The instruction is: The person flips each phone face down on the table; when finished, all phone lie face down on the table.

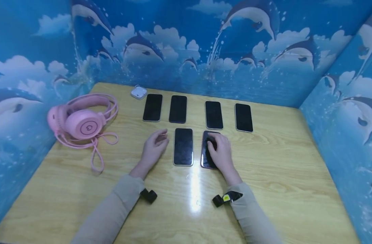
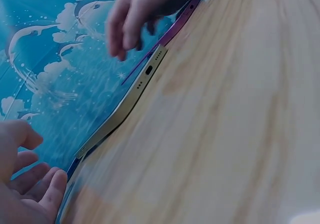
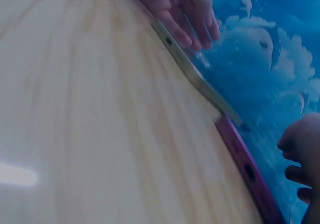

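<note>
Two dark-screened phones lie screen up and side by side at the middle of the table. My left hand [image 1: 154,147] is just left of the gold-edged phone [image 1: 183,147], its fingers relaxed and holding nothing. Over the purple-edged phone [image 1: 206,157] hovers my right hand [image 1: 223,152], fingers loosely bent, covering the phone's right side in the head view. The right wrist view shows a gap between that hand and the purple edge [image 3: 245,164]. In the left wrist view, the gold edge [image 2: 135,91] with its charging port faces me.
Behind, several more dark phones, such as the leftmost one [image 1: 152,107] and the rightmost one [image 1: 243,117], form a row. A small white square case [image 1: 138,92] sits at the back left. Pink headphones [image 1: 82,124] with a coiled cable lie at left. Dolphin-print walls [image 1: 179,51] enclose the table.
</note>
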`<state>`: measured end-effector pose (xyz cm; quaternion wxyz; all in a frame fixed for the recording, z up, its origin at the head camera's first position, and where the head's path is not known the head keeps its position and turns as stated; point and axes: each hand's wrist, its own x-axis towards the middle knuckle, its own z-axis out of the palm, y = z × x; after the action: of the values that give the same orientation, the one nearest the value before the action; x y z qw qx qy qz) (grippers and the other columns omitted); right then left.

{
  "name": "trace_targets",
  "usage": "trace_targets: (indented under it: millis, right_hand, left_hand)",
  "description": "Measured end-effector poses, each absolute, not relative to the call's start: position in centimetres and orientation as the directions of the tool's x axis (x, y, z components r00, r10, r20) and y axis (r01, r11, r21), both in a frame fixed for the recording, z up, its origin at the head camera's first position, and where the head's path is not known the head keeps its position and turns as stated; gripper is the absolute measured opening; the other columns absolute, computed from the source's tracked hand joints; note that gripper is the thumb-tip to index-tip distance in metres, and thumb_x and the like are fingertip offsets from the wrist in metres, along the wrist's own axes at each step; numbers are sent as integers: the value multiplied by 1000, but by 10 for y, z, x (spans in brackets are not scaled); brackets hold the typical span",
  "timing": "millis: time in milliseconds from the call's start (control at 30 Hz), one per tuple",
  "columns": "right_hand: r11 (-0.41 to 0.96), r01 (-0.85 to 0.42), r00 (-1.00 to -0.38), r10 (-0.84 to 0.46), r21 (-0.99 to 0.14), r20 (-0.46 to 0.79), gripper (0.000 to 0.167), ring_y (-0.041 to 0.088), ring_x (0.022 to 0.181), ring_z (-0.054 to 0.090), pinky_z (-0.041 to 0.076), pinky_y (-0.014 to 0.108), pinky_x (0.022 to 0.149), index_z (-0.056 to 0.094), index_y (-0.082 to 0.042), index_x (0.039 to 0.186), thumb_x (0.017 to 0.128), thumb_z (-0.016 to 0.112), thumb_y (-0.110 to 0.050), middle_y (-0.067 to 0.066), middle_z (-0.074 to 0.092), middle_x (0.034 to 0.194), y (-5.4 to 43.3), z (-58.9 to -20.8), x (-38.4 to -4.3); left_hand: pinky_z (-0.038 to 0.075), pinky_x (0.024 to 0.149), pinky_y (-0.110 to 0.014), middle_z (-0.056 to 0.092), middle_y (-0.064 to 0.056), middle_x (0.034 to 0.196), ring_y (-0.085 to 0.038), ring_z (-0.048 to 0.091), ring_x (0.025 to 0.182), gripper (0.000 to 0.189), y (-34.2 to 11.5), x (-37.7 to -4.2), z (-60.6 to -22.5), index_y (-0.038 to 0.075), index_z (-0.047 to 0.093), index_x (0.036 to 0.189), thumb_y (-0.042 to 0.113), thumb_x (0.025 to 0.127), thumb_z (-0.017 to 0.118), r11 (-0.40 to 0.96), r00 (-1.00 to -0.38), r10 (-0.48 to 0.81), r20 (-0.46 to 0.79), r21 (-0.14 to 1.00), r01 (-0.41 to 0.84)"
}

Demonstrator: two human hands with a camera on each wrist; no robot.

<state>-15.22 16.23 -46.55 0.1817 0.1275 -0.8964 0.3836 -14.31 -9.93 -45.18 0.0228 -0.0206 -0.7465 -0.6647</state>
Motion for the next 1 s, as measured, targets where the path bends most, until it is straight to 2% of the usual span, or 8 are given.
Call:
trace_targets:
  millis: [133, 333, 500, 667, 833, 1000]
  right_hand:
    - [734, -392, -878, -119, -554, 464, 28, 33, 104, 51, 38, 48, 85, 65, -4, 114, 87, 64, -9, 12, 63, 115, 140, -463, -155]
    - [833, -250, -952, -120, -494, 281, 41, 29, 111, 42, 31, 46, 88, 60, -9, 126, 90, 65, -30, 9, 59, 123, 122, -466, -154]
    - [857, -254, -958, -161, -448, 235, 41, 26, 113, 41, 29, 44, 92, 59, -10, 129, 93, 60, -30, 6, 61, 123, 116, -464, -155]
    - [848, -316, -946, -245, -425, 215, 39, 25, 111, 43, 31, 43, 93, 58, -9, 130, 95, 58, -26, 7, 61, 122, 114, -460, -155]
    - [798, -313, -949, -241, -514, 204, 38, 25, 106, 50, 34, 42, 92, 59, -7, 128, 92, 63, -21, 8, 63, 119, 115, -459, -154]
    - [637, -225, -974, -153, -737, 165, 38, 23, 98, 55, 38, 40, 90, 61, -6, 125, 88, 68, -16, 7, 66, 111, 120, -459, -154]
  left_hand:
    - [48, 94, -28, 57, -19, 121, -29, 57, 111, 43, -93, -152, -467, -1, 55, 129, -1, 87, 64, 133, -998, -9, 67, 989, 66]
    - [52, 88, -27, 55, -22, 116, -33, 59, 102, 43, -80, -153, -472, -7, 57, 125, -6, 83, 67, 204, -990, 65, 126, 969, 136]
    - [53, 84, -29, 57, -21, 109, -30, 61, 94, 45, -81, -153, -474, -9, 57, 123, -5, 80, 71, 316, -981, 106, 160, 930, 186]
    - [53, 86, -34, 56, -21, 113, -29, 62, 94, 47, -85, -152, -473, -10, 57, 123, -1, 80, 72, 396, -968, 159, 194, 885, 243]
    - [51, 89, -37, 56, -20, 118, -27, 62, 96, 48, -85, -152, -471, -7, 57, 125, 5, 82, 73, 458, -963, 192, 189, 851, 259]
    - [49, 92, -38, 56, -19, 120, -27, 61, 98, 48, -83, -149, -469, -6, 56, 127, 6, 83, 72, 478, -966, 197, 166, 844, 242]
